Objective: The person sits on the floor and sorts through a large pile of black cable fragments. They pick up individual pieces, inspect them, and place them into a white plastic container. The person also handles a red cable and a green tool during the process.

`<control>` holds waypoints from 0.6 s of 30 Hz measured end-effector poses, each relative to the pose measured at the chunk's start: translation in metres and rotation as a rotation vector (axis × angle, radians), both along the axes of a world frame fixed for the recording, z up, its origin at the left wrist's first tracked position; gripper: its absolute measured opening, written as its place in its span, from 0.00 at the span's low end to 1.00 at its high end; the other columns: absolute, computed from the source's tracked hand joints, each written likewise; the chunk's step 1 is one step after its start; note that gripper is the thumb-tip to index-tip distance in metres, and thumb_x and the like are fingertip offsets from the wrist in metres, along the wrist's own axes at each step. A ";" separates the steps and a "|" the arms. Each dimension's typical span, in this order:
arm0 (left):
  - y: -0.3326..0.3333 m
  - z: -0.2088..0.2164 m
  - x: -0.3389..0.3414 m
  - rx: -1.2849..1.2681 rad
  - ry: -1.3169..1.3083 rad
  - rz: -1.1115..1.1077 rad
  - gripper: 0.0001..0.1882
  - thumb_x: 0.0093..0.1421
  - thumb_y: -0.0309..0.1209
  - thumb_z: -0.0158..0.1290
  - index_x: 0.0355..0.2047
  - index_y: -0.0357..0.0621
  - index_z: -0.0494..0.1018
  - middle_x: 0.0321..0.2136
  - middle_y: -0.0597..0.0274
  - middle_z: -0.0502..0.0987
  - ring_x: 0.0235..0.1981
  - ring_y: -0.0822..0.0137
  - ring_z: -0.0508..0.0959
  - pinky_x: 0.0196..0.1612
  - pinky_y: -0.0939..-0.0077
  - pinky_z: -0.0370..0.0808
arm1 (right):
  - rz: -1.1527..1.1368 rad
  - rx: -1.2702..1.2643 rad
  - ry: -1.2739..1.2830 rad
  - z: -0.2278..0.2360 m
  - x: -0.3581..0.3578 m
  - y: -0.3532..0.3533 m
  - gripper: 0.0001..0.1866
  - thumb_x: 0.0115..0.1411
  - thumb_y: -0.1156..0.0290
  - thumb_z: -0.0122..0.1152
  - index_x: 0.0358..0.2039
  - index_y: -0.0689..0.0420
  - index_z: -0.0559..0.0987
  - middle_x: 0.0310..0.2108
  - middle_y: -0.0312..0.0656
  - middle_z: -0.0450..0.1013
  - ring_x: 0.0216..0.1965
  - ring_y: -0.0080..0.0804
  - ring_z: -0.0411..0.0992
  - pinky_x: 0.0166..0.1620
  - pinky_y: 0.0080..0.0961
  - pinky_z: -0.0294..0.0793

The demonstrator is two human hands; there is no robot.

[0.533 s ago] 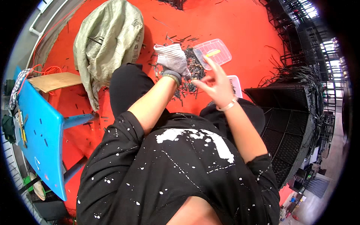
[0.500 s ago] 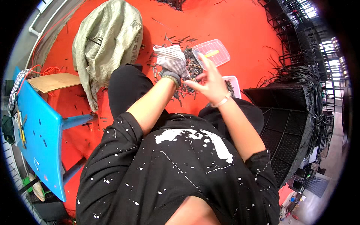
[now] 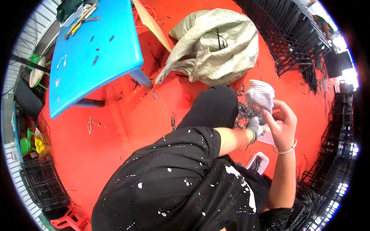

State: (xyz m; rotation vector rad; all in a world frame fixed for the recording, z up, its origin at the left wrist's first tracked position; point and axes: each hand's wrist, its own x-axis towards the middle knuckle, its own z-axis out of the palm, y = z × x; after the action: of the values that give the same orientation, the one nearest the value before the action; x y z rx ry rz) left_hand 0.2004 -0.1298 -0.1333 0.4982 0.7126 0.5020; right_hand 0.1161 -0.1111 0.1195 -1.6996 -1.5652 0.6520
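Note:
My right hand (image 3: 284, 125) is bare, with a thin bracelet at the wrist. Its thumb and fingers pinch a white ribbed knit glove (image 3: 259, 94), raised over the floor. A grey glove covers my left hand (image 3: 254, 126), just below and left of the right one; its fingers are partly hidden, so their grip is unclear. Beside the gloved hand, a pile of small black strips (image 3: 246, 112) lies on the floor. Partly behind my hands, a clear plastic lid (image 3: 266, 137) shows. A pale pink-rimmed box (image 3: 263, 164) with dark pieces inside stands closer to me.
A blue table (image 3: 115, 57) with tools and black bits stands at left. Beyond my knee slumps a large woven sack (image 3: 216, 46), with a wooden board (image 3: 152, 25) beside it. Black racks (image 3: 285, 34) line the far right. A red stool (image 3: 71, 219) is at lower left.
My view has swung left, so the table and sack sit further right in it. The right hand now holds the ribbed glove up, apart from the left hand, where it was before.

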 end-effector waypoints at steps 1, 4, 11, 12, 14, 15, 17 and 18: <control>-0.002 0.002 0.000 0.001 -0.029 0.001 0.16 0.62 0.39 0.42 0.41 0.39 0.68 0.17 0.53 0.72 0.11 0.61 0.70 0.12 0.66 0.65 | 0.075 0.005 -0.083 0.009 -0.012 0.015 0.10 0.53 0.81 0.60 0.38 0.66 0.74 0.29 0.38 0.73 0.25 0.19 0.73 0.28 0.15 0.73; -0.007 0.017 0.016 -0.045 -0.053 -0.038 0.16 0.62 0.39 0.42 0.41 0.38 0.67 0.17 0.52 0.72 0.10 0.62 0.70 0.10 0.67 0.66 | 0.247 -0.004 0.160 0.048 -0.068 0.077 0.12 0.51 0.76 0.64 0.35 0.65 0.73 0.28 0.40 0.75 0.26 0.19 0.74 0.27 0.15 0.73; 0.000 0.041 -0.004 -0.068 -0.074 -0.013 0.17 0.62 0.40 0.43 0.40 0.37 0.68 0.17 0.53 0.73 0.11 0.65 0.71 0.13 0.70 0.68 | 0.612 0.476 0.161 0.084 -0.118 0.089 0.35 0.52 0.73 0.62 0.58 0.65 0.59 0.59 0.49 0.58 0.60 0.40 0.58 0.59 0.37 0.58; -0.005 0.039 -0.002 -0.079 -0.090 -0.014 0.17 0.62 0.40 0.43 0.40 0.37 0.68 0.17 0.53 0.73 0.11 0.65 0.71 0.13 0.70 0.68 | 0.546 0.463 0.006 0.075 -0.097 0.076 0.34 0.51 0.73 0.63 0.58 0.64 0.61 0.58 0.49 0.59 0.60 0.40 0.58 0.59 0.36 0.58; 0.007 0.033 -0.011 -0.098 -0.118 0.045 0.17 0.61 0.41 0.43 0.39 0.37 0.68 0.17 0.54 0.73 0.11 0.66 0.70 0.14 0.71 0.68 | 0.383 0.401 -0.128 0.050 -0.065 0.052 0.33 0.50 0.73 0.65 0.56 0.63 0.64 0.57 0.48 0.62 0.59 0.40 0.60 0.60 0.35 0.58; 0.022 0.013 -0.025 -0.116 -0.126 0.107 0.18 0.61 0.41 0.44 0.39 0.37 0.68 0.17 0.54 0.73 0.11 0.66 0.70 0.15 0.71 0.69 | 0.261 0.361 -0.088 0.026 -0.051 0.040 0.28 0.52 0.75 0.62 0.54 0.63 0.67 0.57 0.49 0.62 0.59 0.39 0.60 0.59 0.34 0.58; 0.037 0.014 -0.023 -0.154 -0.246 0.160 0.18 0.61 0.42 0.44 0.39 0.38 0.68 0.17 0.55 0.73 0.11 0.67 0.70 0.15 0.72 0.69 | -0.096 0.238 0.223 -0.023 -0.002 0.004 0.18 0.62 0.75 0.50 0.53 0.64 0.68 0.53 0.43 0.66 0.55 0.33 0.64 0.57 0.31 0.62; 0.035 0.064 -0.040 -0.071 -0.010 0.093 0.17 0.61 0.44 0.45 0.37 0.41 0.69 0.16 0.57 0.73 0.11 0.69 0.70 0.16 0.76 0.68 | -0.298 0.211 0.177 -0.045 0.036 -0.023 0.17 0.62 0.72 0.51 0.51 0.63 0.70 0.50 0.41 0.68 0.52 0.30 0.66 0.55 0.29 0.64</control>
State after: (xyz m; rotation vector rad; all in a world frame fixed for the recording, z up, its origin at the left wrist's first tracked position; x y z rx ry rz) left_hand 0.1602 -0.0952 -0.0688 0.3971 0.7436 0.5639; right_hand 0.1521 -0.1340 0.0742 -1.6253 -1.1829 0.4534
